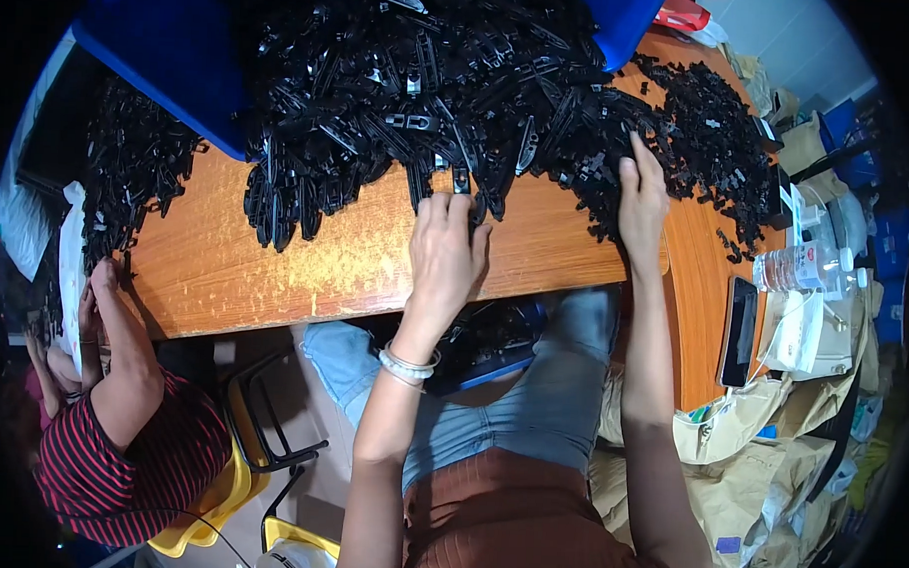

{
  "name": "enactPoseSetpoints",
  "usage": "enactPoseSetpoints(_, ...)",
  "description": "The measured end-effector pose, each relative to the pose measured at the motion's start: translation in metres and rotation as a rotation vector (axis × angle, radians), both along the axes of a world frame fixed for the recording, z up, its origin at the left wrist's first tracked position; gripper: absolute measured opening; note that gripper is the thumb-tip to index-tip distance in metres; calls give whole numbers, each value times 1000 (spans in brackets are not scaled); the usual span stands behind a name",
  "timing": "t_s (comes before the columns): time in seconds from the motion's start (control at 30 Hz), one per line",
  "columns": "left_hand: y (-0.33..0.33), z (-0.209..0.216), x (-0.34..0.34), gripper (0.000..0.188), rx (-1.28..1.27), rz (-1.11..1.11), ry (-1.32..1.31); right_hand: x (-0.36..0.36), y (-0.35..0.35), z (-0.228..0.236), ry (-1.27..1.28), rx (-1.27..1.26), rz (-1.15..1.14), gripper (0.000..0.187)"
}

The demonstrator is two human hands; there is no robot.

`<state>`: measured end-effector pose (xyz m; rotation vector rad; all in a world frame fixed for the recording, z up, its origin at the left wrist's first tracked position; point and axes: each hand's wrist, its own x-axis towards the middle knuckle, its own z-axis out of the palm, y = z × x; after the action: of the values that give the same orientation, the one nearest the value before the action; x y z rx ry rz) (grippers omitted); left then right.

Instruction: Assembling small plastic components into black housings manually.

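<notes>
My left hand is at the near edge of a big heap of long black plastic parts. Its fingers are curled and closed on one long black plastic part, whose far end sticks out beyond the fingertips; the rest is hidden under the hand. Farther right, my right hand rests at the edge of a spread of small black plastic pieces. Its fingers are stretched out with the thumb a little apart, and nothing shows in its grip.
Blue bins flank the heap on the wooden table. A co-worker in a striped shirt sits at left, beside another black pile. At right are a phone, plastic bottles and brown paper bags.
</notes>
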<state>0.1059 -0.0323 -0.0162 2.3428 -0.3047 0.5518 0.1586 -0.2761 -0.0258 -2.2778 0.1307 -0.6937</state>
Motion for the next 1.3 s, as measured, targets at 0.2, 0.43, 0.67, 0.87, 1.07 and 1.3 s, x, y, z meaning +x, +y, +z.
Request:
enactPoseSetpoints(0.2, -4, -12, -12, 18, -27, -45, -38, 3, 26, -6, 6, -150, -103, 41)
enactPoseSetpoints(0.43, 2, -16, -28, 22, -40, -14, -68, -14, 63, 2, 36, -46, -78, 42)
enactPoseSetpoints(0.67, 8, -16, -37, 23, -36, 61, -108, -25, 58, 4, -71, -58, -34, 36)
enactPoseSetpoints(0.87, 18, -22, -42, 26, -44, 105, -104, -49, 57, 9, -310, -216, 197, 22)
enactPoseSetpoints(1.07, 17, -12, -54, 13, -406, 130, -38, -56, 80, 18, -110, -485, 442, 8)
enactPoseSetpoints(1.3, 28, -7, -67, 12, -1143, 50, 393, -67, 110, 23, -242, -315, 493, 7)
